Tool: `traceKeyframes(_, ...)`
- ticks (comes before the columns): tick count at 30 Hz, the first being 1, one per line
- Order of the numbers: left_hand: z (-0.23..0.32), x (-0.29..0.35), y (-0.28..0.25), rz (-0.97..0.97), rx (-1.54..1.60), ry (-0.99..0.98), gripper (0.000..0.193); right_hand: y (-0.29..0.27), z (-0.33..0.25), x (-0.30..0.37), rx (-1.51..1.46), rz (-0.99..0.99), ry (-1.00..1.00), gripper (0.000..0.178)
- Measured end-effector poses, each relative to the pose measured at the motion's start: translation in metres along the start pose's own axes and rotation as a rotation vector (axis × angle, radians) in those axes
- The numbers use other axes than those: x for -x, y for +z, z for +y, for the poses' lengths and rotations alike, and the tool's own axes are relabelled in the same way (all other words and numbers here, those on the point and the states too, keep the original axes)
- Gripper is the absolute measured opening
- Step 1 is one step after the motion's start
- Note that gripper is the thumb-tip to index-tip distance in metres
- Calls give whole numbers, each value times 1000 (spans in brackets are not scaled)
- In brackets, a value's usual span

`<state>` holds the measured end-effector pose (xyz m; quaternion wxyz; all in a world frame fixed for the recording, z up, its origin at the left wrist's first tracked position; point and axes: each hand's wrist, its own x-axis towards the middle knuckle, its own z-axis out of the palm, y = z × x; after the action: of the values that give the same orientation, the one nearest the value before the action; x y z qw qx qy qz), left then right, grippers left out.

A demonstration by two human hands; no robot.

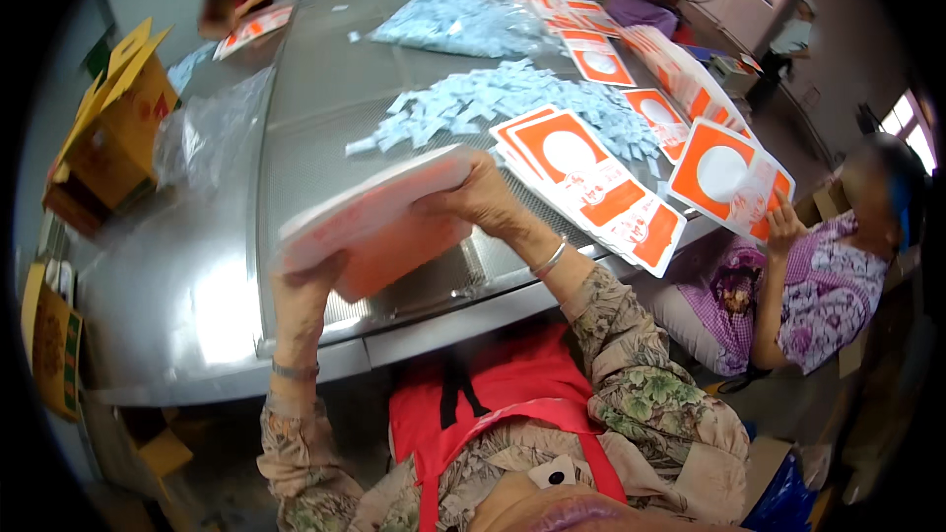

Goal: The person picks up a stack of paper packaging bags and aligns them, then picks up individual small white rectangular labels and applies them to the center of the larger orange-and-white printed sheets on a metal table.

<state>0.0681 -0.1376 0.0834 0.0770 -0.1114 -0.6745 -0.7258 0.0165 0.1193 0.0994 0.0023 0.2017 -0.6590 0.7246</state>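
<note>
Above the near edge of the metal table (325, 153) I hold a stack of flat orange-and-white printed cards (379, 217), tilted and a little blurred. My left hand (310, 291) is closed on its lower left end. My right hand (483, 197) grips the right end, with the fingers partly hidden by the stack. Just right of my right hand lies a fanned pile of similar cards (576, 163), each with a white circle on orange. Beyond the held stack, small light-blue packets (463, 108) are heaped on the table.
A clear bag of blue packets (463, 22) lies farther back. Crumpled clear plastic (212, 133) and an open cardboard box (113, 128) are at the left. On the right, a person in a purple patterned top (833, 286) holds a card (729, 177). Other people work around the far side.
</note>
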Motion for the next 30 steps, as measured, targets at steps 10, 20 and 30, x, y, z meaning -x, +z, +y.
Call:
traceKeyframes(10,9,-21,-77,188,-156,440,16,-25,31,37,124,187,-30,36)
traceKeyframes(20,-26,3,-237,615,-1427,633,15,0,107,71,194,87,317,25)
traceKeyframes(30,-92,50,-250,95,-1575,72,16,0,119,80,98,123,400,22)
